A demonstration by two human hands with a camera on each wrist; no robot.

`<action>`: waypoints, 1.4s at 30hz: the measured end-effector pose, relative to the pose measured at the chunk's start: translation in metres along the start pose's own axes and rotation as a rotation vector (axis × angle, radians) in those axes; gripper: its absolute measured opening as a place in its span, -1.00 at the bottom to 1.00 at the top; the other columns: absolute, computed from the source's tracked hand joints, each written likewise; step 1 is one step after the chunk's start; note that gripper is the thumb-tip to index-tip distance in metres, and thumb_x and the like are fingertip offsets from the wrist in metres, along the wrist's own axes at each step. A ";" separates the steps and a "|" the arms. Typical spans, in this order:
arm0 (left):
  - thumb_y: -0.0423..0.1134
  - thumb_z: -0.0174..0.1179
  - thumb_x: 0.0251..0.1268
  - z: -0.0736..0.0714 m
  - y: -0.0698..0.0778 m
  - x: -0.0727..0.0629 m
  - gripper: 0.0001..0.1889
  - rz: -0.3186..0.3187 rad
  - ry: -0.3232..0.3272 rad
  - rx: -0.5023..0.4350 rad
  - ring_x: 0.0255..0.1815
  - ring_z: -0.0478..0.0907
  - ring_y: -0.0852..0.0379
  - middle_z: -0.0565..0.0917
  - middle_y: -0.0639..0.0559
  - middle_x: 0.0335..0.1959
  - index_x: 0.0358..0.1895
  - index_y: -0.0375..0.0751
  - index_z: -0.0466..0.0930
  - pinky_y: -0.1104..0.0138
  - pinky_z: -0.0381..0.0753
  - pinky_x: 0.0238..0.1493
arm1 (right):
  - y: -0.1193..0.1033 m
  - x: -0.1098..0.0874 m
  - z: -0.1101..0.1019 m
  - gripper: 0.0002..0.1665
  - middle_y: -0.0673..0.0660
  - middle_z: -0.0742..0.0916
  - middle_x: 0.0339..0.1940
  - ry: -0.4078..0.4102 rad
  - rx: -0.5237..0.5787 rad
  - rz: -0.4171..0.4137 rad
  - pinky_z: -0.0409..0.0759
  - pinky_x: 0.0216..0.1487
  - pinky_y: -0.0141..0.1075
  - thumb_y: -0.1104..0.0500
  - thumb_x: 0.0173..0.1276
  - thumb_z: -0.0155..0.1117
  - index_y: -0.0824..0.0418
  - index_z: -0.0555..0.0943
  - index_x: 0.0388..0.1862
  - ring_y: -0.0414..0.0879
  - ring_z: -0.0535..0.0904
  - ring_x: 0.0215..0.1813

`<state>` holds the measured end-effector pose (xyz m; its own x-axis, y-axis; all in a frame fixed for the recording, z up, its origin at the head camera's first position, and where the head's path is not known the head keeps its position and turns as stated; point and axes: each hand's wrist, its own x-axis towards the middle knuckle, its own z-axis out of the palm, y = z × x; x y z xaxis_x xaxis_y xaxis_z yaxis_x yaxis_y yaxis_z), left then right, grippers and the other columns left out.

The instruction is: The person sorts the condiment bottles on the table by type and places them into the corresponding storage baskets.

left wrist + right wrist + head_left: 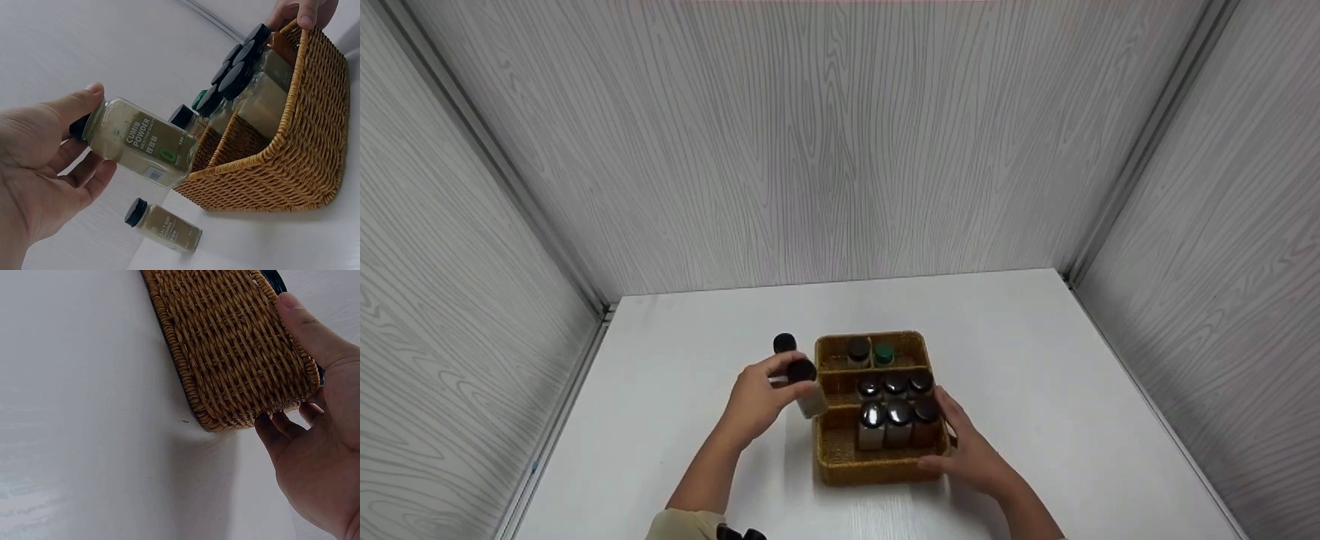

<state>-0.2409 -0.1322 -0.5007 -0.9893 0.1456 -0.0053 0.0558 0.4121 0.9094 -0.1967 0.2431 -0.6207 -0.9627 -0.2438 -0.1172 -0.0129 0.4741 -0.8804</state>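
My left hand grips a glass spice jar by its black cap, and the label reads cumin powder. The jar is held tilted beside the left rim of a brown woven basket. My right hand holds the basket's near right corner, with its thumb over the rim and fingers against the outer side. Several black-capped jars stand along the right of the front and middle compartments. At the back are a black-capped jar and a green-capped jar.
A salt and pepper jar with a black cap stands on the white table, left of the basket. Grey wood-grain panels rise at the back and both sides. Dark round objects show at the bottom edge by the left sleeve.
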 end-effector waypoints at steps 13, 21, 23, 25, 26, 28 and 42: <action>0.04 0.55 0.32 0.012 -0.001 0.002 -0.47 0.038 -0.091 -0.013 0.35 0.69 -0.12 0.73 -0.05 0.28 0.32 0.07 0.71 0.10 0.76 0.31 | 0.001 0.000 0.001 0.56 0.13 -0.09 0.89 -0.015 0.020 -0.010 0.13 0.69 0.45 -0.19 0.19 0.73 -0.33 -0.22 0.85 0.41 -0.07 0.83; 0.00 0.55 0.34 0.020 -0.002 0.002 -0.49 0.052 -0.138 -0.010 0.31 0.71 -0.10 0.74 -0.06 0.24 0.31 0.03 0.70 0.11 0.79 0.25 | 0.001 0.000 0.001 0.55 0.13 -0.09 0.89 -0.016 0.012 -0.017 0.17 0.68 0.44 -0.18 0.20 0.72 -0.29 -0.21 0.85 0.40 -0.07 0.83; 0.01 0.55 0.33 0.021 -0.002 0.001 -0.47 0.048 -0.150 -0.010 0.32 0.72 -0.13 0.73 -0.08 0.26 0.33 0.03 0.69 0.11 0.80 0.23 | 0.001 0.000 0.001 0.55 0.13 -0.09 0.89 -0.012 0.009 -0.016 0.16 0.69 0.43 -0.19 0.19 0.72 -0.30 -0.21 0.85 0.40 -0.07 0.83; 0.02 0.55 0.32 0.022 -0.002 0.001 -0.43 0.042 -0.159 -0.014 0.32 0.72 -0.15 0.72 -0.09 0.28 0.36 0.02 0.68 0.11 0.80 0.23 | 0.001 0.000 0.001 0.56 0.12 -0.08 0.89 -0.008 0.008 -0.011 0.15 0.69 0.43 -0.19 0.18 0.73 -0.33 -0.21 0.85 0.39 -0.06 0.83; 0.03 0.55 0.32 0.022 -0.003 0.000 -0.42 0.040 -0.163 -0.015 0.32 0.72 -0.16 0.72 -0.10 0.29 0.37 0.00 0.67 0.10 0.80 0.23 | 0.001 0.000 0.001 0.56 0.12 -0.08 0.89 -0.006 0.006 -0.011 0.15 0.69 0.43 -0.20 0.17 0.73 -0.34 -0.20 0.85 0.39 -0.06 0.84; 0.03 0.55 0.32 0.023 -0.003 0.000 -0.40 0.040 -0.169 -0.015 0.33 0.72 -0.17 0.71 -0.10 0.30 0.38 -0.03 0.66 0.09 0.80 0.23 | 0.001 0.000 0.001 0.57 0.12 -0.07 0.89 -0.001 0.004 -0.009 0.15 0.70 0.42 -0.20 0.16 0.74 -0.35 -0.20 0.84 0.39 -0.05 0.83; -0.02 0.56 0.32 0.037 -0.011 0.000 -0.50 0.049 -0.210 0.015 0.28 0.73 -0.14 0.74 -0.05 0.26 0.30 0.05 0.70 0.14 0.82 0.12 | -0.001 0.001 0.002 0.58 0.11 -0.07 0.90 0.003 0.000 -0.002 0.15 0.71 0.40 -0.20 0.14 0.75 -0.31 -0.21 0.85 0.38 -0.03 0.83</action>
<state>-0.2361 -0.1039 -0.5259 -0.9357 0.3494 -0.0496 0.1061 0.4127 0.9047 -0.1971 0.2410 -0.6208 -0.9636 -0.2419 -0.1139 -0.0147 0.4734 -0.8807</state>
